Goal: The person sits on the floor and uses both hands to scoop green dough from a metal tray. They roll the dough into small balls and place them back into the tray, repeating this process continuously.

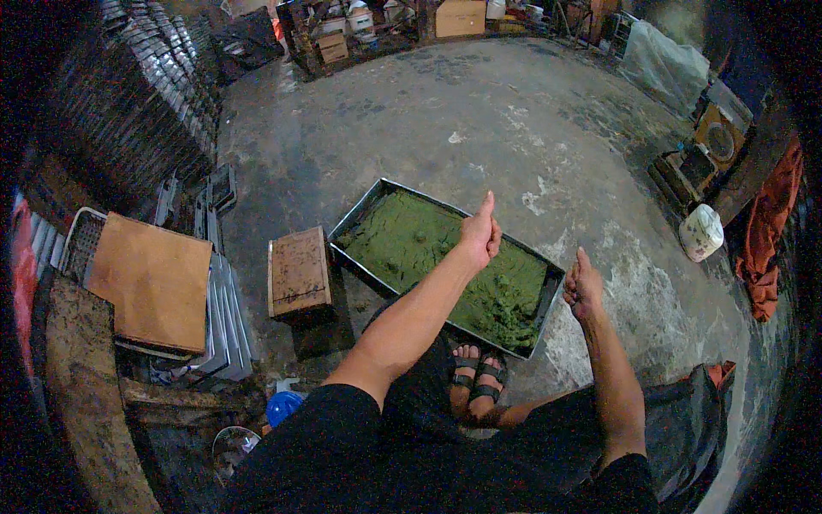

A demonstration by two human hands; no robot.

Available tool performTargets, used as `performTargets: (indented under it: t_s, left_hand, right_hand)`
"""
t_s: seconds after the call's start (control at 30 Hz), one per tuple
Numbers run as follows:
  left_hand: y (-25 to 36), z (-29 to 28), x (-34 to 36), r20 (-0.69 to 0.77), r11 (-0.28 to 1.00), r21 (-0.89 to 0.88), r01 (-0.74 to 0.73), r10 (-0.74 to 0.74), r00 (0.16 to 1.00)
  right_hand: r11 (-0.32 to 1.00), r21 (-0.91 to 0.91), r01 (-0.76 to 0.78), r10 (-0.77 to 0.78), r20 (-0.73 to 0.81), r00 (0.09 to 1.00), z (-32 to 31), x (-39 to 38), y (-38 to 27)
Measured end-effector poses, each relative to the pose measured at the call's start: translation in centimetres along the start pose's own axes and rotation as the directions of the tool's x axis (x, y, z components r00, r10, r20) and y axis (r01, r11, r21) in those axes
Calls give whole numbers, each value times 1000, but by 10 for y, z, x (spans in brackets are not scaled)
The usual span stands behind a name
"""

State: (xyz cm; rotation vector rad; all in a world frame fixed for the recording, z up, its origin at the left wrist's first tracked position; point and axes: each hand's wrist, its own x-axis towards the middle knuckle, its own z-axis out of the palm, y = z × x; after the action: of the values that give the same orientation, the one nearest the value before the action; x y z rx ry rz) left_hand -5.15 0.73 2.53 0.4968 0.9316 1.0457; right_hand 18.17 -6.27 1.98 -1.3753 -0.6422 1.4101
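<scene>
My left hand [482, 233] hovers above a long metal tray [356, 267]. Its thumb points up and its fingers are curled in, with nothing showing in them. The tray lies on the floor, filled with a green, paste-like mass [409, 227]; the surface is smoother at the left and lumpy toward the near right end. Just beyond the tray's right end is my right hand [585, 287], thumb also raised and fingers folded, with no object visible. My left forearm hides part of the tray and the green mass.
A wooden box [300, 272] stands left of the tray. Farther left, a brown board [151, 281] rests by grey metal trays [229, 317]. At right are a white container [702, 233] and orange cloth [768, 244]. My sandalled feet [478, 377] are by the tray's near edge.
</scene>
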Motion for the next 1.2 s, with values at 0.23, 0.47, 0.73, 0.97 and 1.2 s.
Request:
performTargets:
  t_s: [0.23,0.47,0.73,0.97,1.2]
  left_hand:
    - [-10,-6,13,-37,995,-95,35,-39,999]
    - [-2,1,2,16,973,-202,112,-111,994]
    - [-6,-14,12,89,998,-51,43,-39,995]
    - [-19,-9,19,36,991,26,133,-134,990]
    - [-4,-11,4,146,981,-40,192,-184,972]
  right_hand:
    - [999,-40,34,-32,53,998,20,-4,2]
    - [986,110,-129,118,101,988,3,-6,-5]
    - [998,-20,-56,58,95,994,-3,-1,0]
    - [992,103,-79,73,60,996,-2,3,-2]
    - [984,-150,-99,113,88,990,-11,0,0]
